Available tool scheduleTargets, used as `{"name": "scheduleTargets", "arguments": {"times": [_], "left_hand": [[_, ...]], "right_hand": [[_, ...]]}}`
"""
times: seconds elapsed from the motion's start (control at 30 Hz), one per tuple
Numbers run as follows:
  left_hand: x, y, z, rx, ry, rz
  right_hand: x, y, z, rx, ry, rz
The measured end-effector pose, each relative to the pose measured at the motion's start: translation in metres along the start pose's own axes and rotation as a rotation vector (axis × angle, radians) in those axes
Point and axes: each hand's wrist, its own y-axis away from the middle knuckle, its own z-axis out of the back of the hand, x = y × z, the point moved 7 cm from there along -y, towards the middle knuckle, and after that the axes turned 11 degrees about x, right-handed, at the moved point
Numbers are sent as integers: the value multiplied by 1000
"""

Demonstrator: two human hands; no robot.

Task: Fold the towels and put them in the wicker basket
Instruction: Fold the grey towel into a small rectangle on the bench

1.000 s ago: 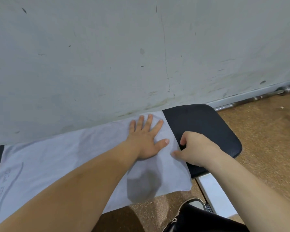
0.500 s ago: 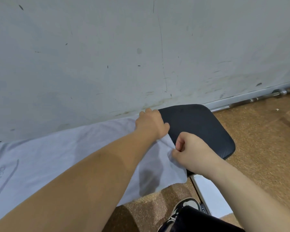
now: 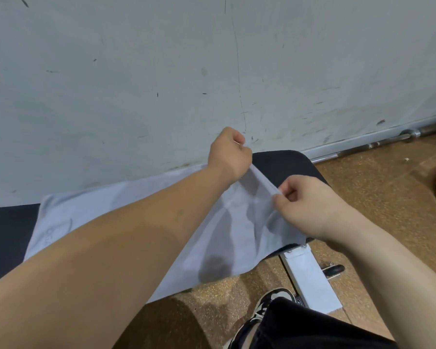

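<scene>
A pale lavender towel [image 3: 106,210] lies along a black padded bench [image 3: 285,165] against the wall. My left hand [image 3: 230,154] is closed on the towel's far right corner and holds it raised off the bench. My right hand [image 3: 305,200] pinches the near part of the same right edge, also lifted. The cloth hangs taut between both hands and sags toward the floor below. Faint grey lettering shows at the towel's left end. No wicker basket is in view.
A scuffed grey wall [image 3: 161,71] rises right behind the bench. A steel barbell [image 3: 378,143] lies along its base on the cork-brown floor [image 3: 388,197]. The bench's white frame [image 3: 310,275] and my shoe [image 3: 272,301] sit below the hands.
My left hand went from flat on the towel to a fist on its far corner. Both hands have lifted the right edge up off the bench.
</scene>
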Motion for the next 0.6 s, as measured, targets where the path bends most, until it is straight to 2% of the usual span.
{"name": "scheduleTargets", "arguments": {"times": [0.13, 0.27, 0.4, 0.6], "left_hand": [[16, 13, 41, 10, 27, 115], [45, 43, 111, -62, 125, 231], [79, 76, 187, -164, 214, 283], [127, 115, 279, -227, 148, 262]], "right_hand": [[33, 6, -31, 55, 16, 174], [81, 12, -83, 178, 63, 297], [127, 17, -139, 298, 87, 329], [194, 11, -203, 303, 58, 350]]}}
